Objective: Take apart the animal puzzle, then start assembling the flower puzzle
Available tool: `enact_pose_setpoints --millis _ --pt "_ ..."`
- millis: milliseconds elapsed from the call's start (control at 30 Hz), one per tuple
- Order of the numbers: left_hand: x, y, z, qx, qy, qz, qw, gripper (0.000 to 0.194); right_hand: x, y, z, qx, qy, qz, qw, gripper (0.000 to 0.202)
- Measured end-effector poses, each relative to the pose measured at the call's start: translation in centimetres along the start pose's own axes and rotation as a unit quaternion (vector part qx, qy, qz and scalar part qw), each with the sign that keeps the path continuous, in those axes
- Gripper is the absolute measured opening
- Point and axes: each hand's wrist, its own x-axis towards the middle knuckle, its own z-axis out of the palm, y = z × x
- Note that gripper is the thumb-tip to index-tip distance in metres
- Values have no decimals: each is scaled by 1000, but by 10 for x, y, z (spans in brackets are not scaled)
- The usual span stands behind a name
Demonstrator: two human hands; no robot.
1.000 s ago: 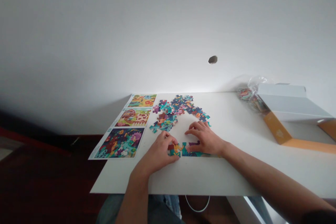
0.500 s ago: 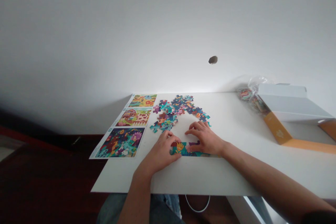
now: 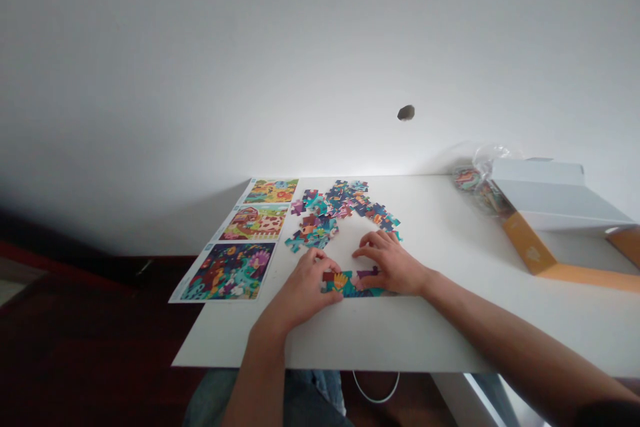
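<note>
A strip of joined puzzle pieces (image 3: 346, 283), teal with a yellow plant and some purple, lies flat on the white table. My left hand (image 3: 313, 280) grips the strip's left end, thumb at the near edge and fingers curled over the far one. On the strip's right part rests my right hand (image 3: 393, 263), its thumb and bent fingers pressed on the pieces and hiding much of that end. Beyond both hands spread many loose puzzle pieces (image 3: 345, 203), dark blue, teal and purple, in a rough arc; a few are partly behind my right hand.
Left of the pieces, a reference sheet (image 3: 227, 271) with 3 printed pictures overhangs the table's left edge. An open orange and white box (image 3: 565, 270) stands at the right. Beside it, clear plastic bags (image 3: 483, 183) hold more pieces. A wall with a hole (image 3: 406, 113) rises behind.
My left hand has shifted very slightly left, showing a little more of the strip's left end. My right hand and the loose pieces stay almost the same.
</note>
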Motion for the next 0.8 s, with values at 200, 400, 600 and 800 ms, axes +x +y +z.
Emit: enact_pose_setpoints --millis 200,400,600,800 --pt "-4 -14 -7 9 1 -18 1000 33 -1 7 -2 0 6 -1 1000 60" --pt "-6 7 -5 10 55 55 997 36 -2 6 -8 42 40 -37 998 38" --pt "3 41 23 -46 12 83 995 12 -1 -1 1 101 -30 -122 987 9" --pt "9 26 30 -35 30 54 997 12 -3 1 3 118 -57 -132 982 15"
